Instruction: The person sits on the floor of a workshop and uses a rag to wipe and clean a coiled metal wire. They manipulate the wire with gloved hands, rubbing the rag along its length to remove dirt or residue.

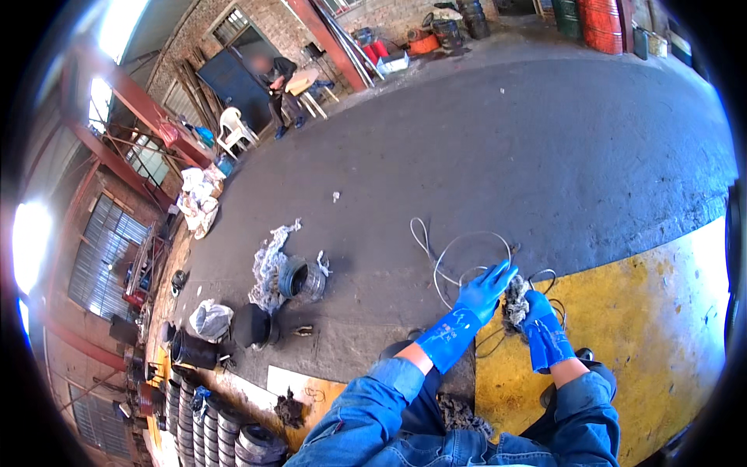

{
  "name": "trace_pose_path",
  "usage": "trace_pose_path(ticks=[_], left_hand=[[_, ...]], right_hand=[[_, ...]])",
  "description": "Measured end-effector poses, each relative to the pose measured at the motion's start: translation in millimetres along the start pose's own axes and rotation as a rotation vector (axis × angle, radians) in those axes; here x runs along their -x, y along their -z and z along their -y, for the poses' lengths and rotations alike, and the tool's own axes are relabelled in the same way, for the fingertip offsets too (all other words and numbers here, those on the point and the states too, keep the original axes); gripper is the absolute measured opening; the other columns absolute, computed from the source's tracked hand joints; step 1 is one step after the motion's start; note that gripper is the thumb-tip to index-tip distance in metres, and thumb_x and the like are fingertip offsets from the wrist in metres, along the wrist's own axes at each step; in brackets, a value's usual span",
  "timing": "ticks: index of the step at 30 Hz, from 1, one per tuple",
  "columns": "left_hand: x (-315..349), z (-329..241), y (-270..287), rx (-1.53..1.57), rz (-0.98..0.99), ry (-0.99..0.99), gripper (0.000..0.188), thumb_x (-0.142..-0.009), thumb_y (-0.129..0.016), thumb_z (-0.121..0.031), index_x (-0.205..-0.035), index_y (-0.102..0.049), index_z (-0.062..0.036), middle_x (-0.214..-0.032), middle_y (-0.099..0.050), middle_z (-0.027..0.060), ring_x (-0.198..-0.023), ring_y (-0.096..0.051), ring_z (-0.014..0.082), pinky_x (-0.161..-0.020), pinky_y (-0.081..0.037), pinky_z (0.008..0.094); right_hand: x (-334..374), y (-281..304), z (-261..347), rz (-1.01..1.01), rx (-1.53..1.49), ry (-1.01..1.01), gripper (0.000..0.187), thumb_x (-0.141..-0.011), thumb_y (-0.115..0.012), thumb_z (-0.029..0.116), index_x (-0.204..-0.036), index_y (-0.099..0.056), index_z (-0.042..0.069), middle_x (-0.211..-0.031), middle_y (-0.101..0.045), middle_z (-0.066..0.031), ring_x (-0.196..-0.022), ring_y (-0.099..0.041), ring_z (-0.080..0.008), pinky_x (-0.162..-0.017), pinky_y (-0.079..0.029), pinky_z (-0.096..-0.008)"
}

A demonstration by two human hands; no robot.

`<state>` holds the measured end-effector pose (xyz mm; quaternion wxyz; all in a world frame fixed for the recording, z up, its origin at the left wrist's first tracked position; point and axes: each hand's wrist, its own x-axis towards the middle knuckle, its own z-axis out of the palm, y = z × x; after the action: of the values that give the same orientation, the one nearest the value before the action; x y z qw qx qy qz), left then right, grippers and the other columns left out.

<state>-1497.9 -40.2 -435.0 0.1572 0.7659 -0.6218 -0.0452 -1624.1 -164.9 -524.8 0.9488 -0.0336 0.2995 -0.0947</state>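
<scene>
My left hand (485, 294), in a long blue rubber glove, reaches forward with its fingers pressed together over a thin pale wire (445, 251). The wire runs in loose loops out past the fingertips, low over the dark floor. Close on its right, my right hand (540, 313) wears a matching glove and is closed on a shaggy grey clump of fibre (515, 302). That clump fills the gap between both hands. Darker loops of wire (554, 282) curve out around my right hand. The palm side of both hands is hidden.
A yellow stained sheet (622, 311) lies on the right. Left of me are a coil of wire (310, 280), pale fibre waste (268, 265), a black bucket (253, 325) and stacked dark coils (206, 424). Another person (278, 86) sits at the back beside a white chair (233, 131).
</scene>
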Motion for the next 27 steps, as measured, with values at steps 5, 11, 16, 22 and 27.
trace_pose_path(ticks=[5, 11, 16, 22, 27], left_hand=[[-9, 10, -31, 0.285, -0.004, -0.071, 0.057, -0.098, -0.051, -0.007, -0.152, -0.042, -0.021, -0.132, -0.063, 0.0203, -0.113, -0.065, 0.0374, -0.094, -0.054, 0.0444], [-15, 12, -35, 0.01, 0.406, 0.186, 0.061, -0.099, -0.052, -0.011, -0.154, -0.035, -0.0308, -0.117, -0.069, 0.0171, -0.102, -0.069, 0.0388, -0.086, -0.056, 0.0486], [-33, 23, -29, 0.476, 0.416, 0.659, 0.053, -0.098, -0.059, -0.053, -0.132, -0.065, -0.0117, -0.124, -0.068, 0.0215, -0.105, -0.068, 0.0366, -0.098, -0.05, 0.0416], [-18, 27, -18, 1.378, 0.051, 0.828, 0.045, -0.098, -0.063, -0.037, -0.12, -0.069, 0.0012, -0.105, -0.073, 0.0144, -0.095, -0.068, 0.0195, -0.088, -0.052, 0.0353], [0, 52, -33, 1.003, 0.106, 0.483, 0.035, -0.097, -0.064, -0.016, -0.132, -0.065, -0.0115, -0.096, -0.069, 0.009, -0.084, -0.063, 0.0174, -0.074, -0.053, 0.033]], right_hand=[[47, -26, -6, -0.244, 1.881, 0.515, 0.019, -0.084, -0.068, 0.026, -0.09, -0.072, 0.008, -0.08, -0.073, -0.0105, -0.073, -0.072, -0.0276, -0.061, -0.055, -0.0397], [50, -38, -2, -0.267, 2.4, 0.482, 0.032, -0.067, -0.083, 0.038, -0.085, -0.076, 0.013, -0.082, -0.074, -0.012, -0.079, -0.074, -0.0317, -0.064, -0.055, -0.0418], [39, -32, -2, 0.036, 0.428, -0.011, 0.018, -0.097, -0.052, 0.014, -0.093, -0.066, 0.002, -0.073, -0.064, -0.0154, -0.059, -0.063, -0.0261, -0.049, -0.051, -0.0419], [73, -68, 15, 0.059, 1.381, 0.188, 0.042, -0.087, -0.077, 0.019, -0.124, -0.063, 0.007, -0.107, -0.073, -0.0086, -0.098, -0.069, -0.0177, -0.088, -0.056, -0.0336], [17, -2, 28, 0.183, 2.121, 0.986, 0.044, -0.086, -0.074, 0.006, -0.129, -0.061, 0.006, -0.13, -0.065, -0.0104, -0.117, -0.063, -0.0168, -0.099, -0.053, -0.0334]])
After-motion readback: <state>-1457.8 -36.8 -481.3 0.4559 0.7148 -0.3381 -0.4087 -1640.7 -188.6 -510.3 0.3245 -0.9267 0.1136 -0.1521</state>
